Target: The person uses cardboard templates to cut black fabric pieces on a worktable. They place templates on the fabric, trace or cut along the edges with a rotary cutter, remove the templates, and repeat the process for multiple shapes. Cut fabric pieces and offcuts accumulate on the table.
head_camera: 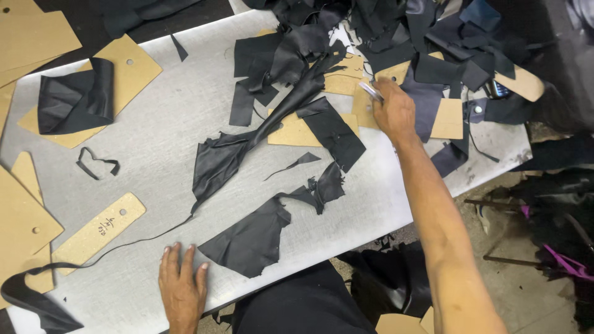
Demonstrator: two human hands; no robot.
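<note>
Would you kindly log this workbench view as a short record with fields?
Surface: grey table
Left hand: flat on the table, empty, beside a black leather scrap
Right hand: holding a slim metal tool over a cardboard template
Far edge: heap of black offcuts
Left side: long cardboard strip

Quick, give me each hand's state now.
Left hand: open, flat on the grey table.
Right hand: closed on a slim silvery tool.
</note>
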